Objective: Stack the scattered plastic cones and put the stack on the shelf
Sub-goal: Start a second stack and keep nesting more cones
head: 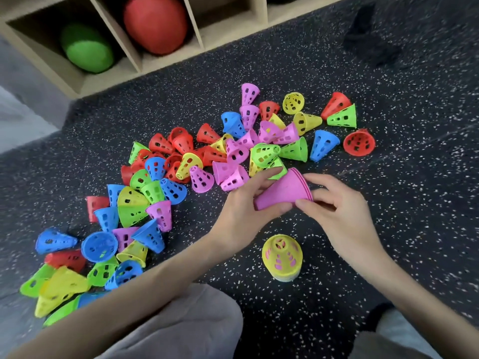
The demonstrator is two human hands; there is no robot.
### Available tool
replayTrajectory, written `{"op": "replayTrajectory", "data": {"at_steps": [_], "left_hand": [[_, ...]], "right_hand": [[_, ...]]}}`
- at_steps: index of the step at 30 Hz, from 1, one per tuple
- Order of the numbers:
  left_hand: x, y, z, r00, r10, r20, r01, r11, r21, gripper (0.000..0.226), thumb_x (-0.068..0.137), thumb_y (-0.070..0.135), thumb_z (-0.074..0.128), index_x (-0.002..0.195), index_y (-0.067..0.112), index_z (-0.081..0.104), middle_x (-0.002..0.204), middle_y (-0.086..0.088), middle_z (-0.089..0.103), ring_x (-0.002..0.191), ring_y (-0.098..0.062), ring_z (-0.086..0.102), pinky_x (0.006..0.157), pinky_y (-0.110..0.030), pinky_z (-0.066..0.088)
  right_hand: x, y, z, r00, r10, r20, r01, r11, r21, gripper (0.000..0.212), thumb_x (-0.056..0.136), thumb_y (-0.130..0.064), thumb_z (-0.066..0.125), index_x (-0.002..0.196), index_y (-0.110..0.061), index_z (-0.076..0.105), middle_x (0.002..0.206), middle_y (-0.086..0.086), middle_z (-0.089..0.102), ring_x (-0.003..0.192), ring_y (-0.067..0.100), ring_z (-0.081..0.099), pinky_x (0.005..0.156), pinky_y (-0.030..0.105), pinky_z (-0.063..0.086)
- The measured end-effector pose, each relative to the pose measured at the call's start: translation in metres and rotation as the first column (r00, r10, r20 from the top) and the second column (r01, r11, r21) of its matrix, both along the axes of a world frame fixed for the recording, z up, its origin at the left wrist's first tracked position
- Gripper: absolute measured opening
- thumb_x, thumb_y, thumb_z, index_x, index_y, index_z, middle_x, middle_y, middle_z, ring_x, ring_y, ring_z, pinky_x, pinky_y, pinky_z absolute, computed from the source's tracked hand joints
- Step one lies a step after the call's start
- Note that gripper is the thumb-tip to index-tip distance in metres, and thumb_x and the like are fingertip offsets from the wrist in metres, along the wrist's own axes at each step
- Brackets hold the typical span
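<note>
Several small perforated plastic cones (166, 177) in red, blue, green, yellow and pink lie scattered over the dark speckled floor. Both hands hold a nested stack of pink cones (281, 190) on its side just above the floor. My left hand (243, 206) grips its narrow end. My right hand (334, 211) pinches its wide rim. A short upright stack topped by a yellow cone (282, 256) stands on the floor just below my hands. The wooden shelf (134, 60) runs along the top of the view.
The shelf's cubbies hold a green ball (86, 49) and a red ball (155, 23). A dark object (368, 40) lies on the floor at the upper right. My knees (181, 327) fill the bottom edge. Bare floor lies to the right of the cones.
</note>
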State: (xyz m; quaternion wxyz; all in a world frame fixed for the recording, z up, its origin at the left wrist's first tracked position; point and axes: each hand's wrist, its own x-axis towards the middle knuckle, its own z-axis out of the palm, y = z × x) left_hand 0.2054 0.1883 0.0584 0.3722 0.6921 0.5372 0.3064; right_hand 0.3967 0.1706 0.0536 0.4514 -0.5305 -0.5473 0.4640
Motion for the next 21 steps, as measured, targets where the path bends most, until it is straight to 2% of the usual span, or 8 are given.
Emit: {"op": "replayTrajectory", "data": {"at_steps": [2,4,8,10,13,16,18,21], "left_hand": [[-0.009,0.009,-0.003,1.0,-0.007,-0.017,0.006,0.999,-0.032,0.046,0.098,0.032,0.068,0.142,0.033,0.054,0.124,0.011,0.068,0.113,0.002,0.063,0.097,-0.022,0.052],[-0.025,0.024,-0.01,0.993,0.008,-0.118,-0.011,1.0,-0.019,0.04,0.104,0.032,0.059,0.143,0.029,0.053,0.127,0.009,0.068,0.114,0.002,0.062,0.098,-0.022,0.051],[-0.065,0.063,-0.033,0.901,-0.012,-0.433,-0.005,0.999,-0.039,0.053,0.103,0.036,0.059,0.152,0.025,0.043,0.148,-0.001,0.054,0.129,-0.021,0.057,0.104,-0.037,0.05],[-0.078,0.076,-0.044,0.859,-0.041,-0.511,0.007,0.998,-0.068,0.06,0.102,0.033,0.061,0.156,0.022,0.038,0.155,-0.005,0.046,0.136,-0.027,0.05,0.111,-0.043,0.045],[-0.082,0.091,-0.056,0.847,-0.072,-0.527,0.014,0.993,-0.114,0.072,0.099,0.026,0.067,0.16,0.019,0.03,0.16,-0.008,0.039,0.143,-0.027,0.042,0.117,-0.043,0.038],[-0.08,0.098,-0.071,0.847,-0.12,-0.518,0.015,0.979,-0.202,0.086,0.095,0.025,0.072,0.163,0.022,0.019,0.163,-0.011,0.034,0.147,-0.028,0.038,0.119,-0.043,0.035],[-0.077,0.1,-0.079,0.839,-0.125,-0.53,0.008,0.976,-0.217,0.092,0.092,0.023,0.075,0.163,0.023,0.016,0.161,-0.015,0.035,0.145,-0.03,0.041,0.117,-0.041,0.036],[-0.071,0.104,-0.084,0.814,-0.062,-0.578,-0.033,0.988,-0.152,0.091,0.091,0.019,0.077,0.162,0.017,0.02,0.148,-0.017,0.039,0.133,-0.032,0.047,0.114,-0.042,0.042]], "right_hand": [[0.001,-0.001,-0.003,0.999,-0.042,-0.009,0.042,0.999,-0.005,0.038,0.089,-0.005,0.072,0.119,-0.027,0.067,0.088,-0.012,0.077,0.085,0.003,0.072,0.074,0.01,0.049],[0.003,-0.002,-0.003,0.997,-0.073,-0.008,0.073,0.997,-0.023,0.037,0.091,-0.005,0.07,0.119,-0.03,0.067,0.089,-0.013,0.077,0.084,0.002,0.072,0.074,0.011,0.05],[0.009,-0.005,-0.003,0.993,-0.121,0.01,0.122,0.991,-0.049,0.039,0.093,-0.006,0.067,0.122,-0.032,0.065,0.092,-0.014,0.077,0.086,-0.003,0.071,0.074,0.009,0.049],[0.011,-0.008,-0.005,0.992,-0.124,0.02,0.125,0.99,-0.068,0.04,0.093,-0.007,0.067,0.118,-0.038,0.064,0.09,-0.022,0.076,0.086,-0.005,0.07,0.073,0.009,0.049],[0.015,-0.013,-0.009,0.993,-0.116,0.035,0.119,0.989,-0.085,0.039,0.093,-0.007,0.067,0.117,-0.038,0.062,0.087,-0.032,0.072,0.087,-0.01,0.067,0.072,0.003,0.047],[0.017,-0.015,-0.011,0.989,-0.139,0.04,0.142,0.986,-0.091,0.04,0.092,-0.005,0.067,0.117,-0.036,0.063,0.086,-0.03,0.073,0.089,-0.012,0.067,0.073,0.006,0.049],[0.017,-0.015,-0.013,0.988,-0.149,0.038,0.152,0.983,-0.103,0.041,0.092,-0.004,0.067,0.117,-0.036,0.064,0.087,-0.028,0.073,0.09,-0.012,0.067,0.074,0.006,0.048],[0.018,-0.015,-0.016,0.989,-0.146,0.034,0.149,0.981,-0.124,0.041,0.093,-0.004,0.067,0.115,-0.038,0.064,0.089,-0.023,0.074,0.09,-0.011,0.067,0.072,0.002,0.044]]}}
